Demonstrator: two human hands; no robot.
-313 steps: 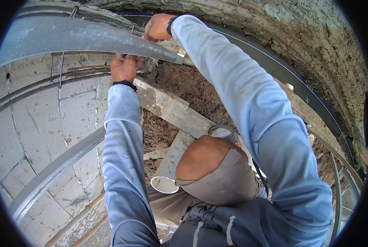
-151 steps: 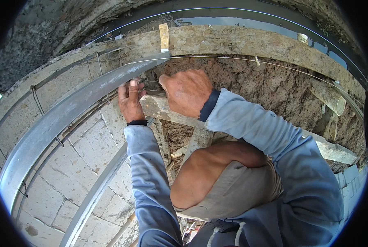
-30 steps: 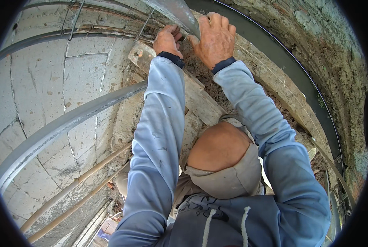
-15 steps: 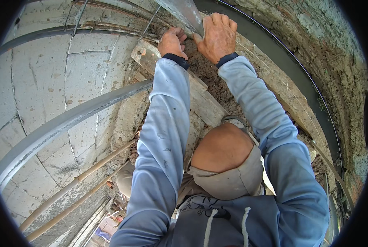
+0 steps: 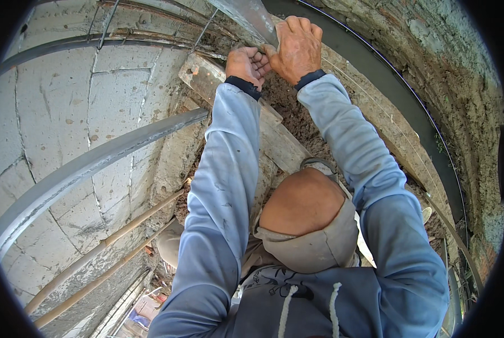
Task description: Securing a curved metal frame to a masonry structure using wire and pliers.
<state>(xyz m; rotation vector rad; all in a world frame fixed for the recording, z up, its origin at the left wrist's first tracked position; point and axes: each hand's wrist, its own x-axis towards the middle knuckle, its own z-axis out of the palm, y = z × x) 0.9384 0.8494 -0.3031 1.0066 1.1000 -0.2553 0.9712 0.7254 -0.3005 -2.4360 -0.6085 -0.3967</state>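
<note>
Both my arms reach forward to the foot of a grey flat-sided post (image 5: 252, 17). My left hand (image 5: 248, 64) is turned palm up, its fingers curled in; whatever lies in them is hidden. Close against its fingertips is the thumb of my right hand (image 5: 297, 49). That hand is bent over beside the post's lower end, at the edge of a long concrete-coloured strip (image 5: 370, 104), and its fingertips are out of sight. A thin string (image 5: 395, 119) runs along this strip. Below my hands lies a worn wooden plank (image 5: 283, 147) over dark soil (image 5: 288, 98).
At left stands a grey block wall (image 5: 60, 107), crossed by a grey bar (image 5: 100, 160) and two wooden poles (image 5: 105, 243). Steel rods (image 5: 110, 22) stick out at the upper left. Dark water (image 5: 370, 62) lies in a channel at right, below an earthen bank (image 5: 449, 67). My bent knee (image 5: 303, 203) is close.
My left hand has moved slightly right and nearer, and rolled palm up, so its fingers now meet the right thumb. The right hand has barely shifted.
</note>
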